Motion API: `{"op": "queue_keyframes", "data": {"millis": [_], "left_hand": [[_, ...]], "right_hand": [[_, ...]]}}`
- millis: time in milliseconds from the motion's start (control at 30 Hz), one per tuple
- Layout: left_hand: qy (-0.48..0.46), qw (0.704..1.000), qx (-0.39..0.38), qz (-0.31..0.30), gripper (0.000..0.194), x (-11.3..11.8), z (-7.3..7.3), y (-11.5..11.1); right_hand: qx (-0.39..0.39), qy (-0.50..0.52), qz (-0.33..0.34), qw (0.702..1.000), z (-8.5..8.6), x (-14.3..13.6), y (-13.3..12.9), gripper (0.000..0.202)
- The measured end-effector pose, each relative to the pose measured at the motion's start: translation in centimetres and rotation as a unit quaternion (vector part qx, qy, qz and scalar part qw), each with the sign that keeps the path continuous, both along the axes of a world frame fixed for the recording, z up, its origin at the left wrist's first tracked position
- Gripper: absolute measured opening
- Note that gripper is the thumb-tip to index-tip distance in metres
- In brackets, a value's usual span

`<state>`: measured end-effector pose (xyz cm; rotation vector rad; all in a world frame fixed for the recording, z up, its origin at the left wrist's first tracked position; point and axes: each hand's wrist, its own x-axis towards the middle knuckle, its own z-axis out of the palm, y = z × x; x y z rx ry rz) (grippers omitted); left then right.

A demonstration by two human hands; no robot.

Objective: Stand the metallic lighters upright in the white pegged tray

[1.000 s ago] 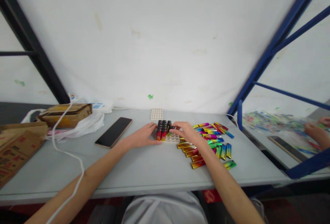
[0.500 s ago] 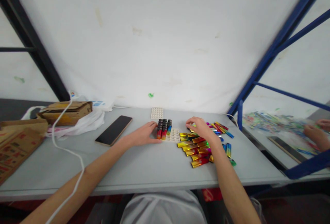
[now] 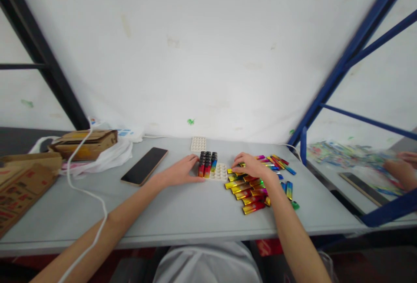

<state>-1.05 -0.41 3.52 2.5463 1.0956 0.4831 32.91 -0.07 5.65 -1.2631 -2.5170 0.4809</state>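
Several slim shiny tubes with black tops, like lighter casings, stand upright in the left part of a white studded tray. My left hand is curved around the tray's left side, thumb at the front corner and fingers farther back, against the tray and the standing tubes. Right of the tray lies a loose pile of shiny yellow, red and blue tubes. My right hand is over the pile's back left edge, its fingers bent and closed on a yellow tube; the fingertips partly hide the contact.
A second white tray lies by the wall. To the left are a phone, a white plastic bag, cardboard boxes and a white cable. Blue rack bars stand at right, with another person's hand beyond.
My right hand has moved slightly down and left onto the yellow tubes at the pile's edge. My left hand stays at the tray. The view has tilted very slightly.
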Motion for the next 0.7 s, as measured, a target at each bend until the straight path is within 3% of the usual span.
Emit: {"op": "queue_keyframes", "data": {"millis": [300, 433, 567, 700], "left_hand": [[-0.029, 1.000, 0.007, -0.010, 0.072, -0.1, -0.7, 0.5], [-0.024, 1.000, 0.004, -0.008, 0.074, -0.3, -0.8, 0.6], [-0.016, 1.000, 0.010, -0.009, 0.071, -0.2, -0.5, 0.5], [-0.018, 1.000, 0.008, -0.011, 0.072, -0.2, -0.3, 0.3]], "right_hand": [[0.065, 0.017, -0.028, 0.997, -0.7, -0.6, -0.1, 0.014], [0.086, 0.108, -0.104, 0.985, -0.2, -0.8, -0.2, 0.032], [0.119, 0.212, -0.183, 0.953, 0.5, -1.4, -0.2, 0.043], [0.057, 0.342, -0.203, 0.916, 0.5, -2.3, 0.0, 0.047]]}}
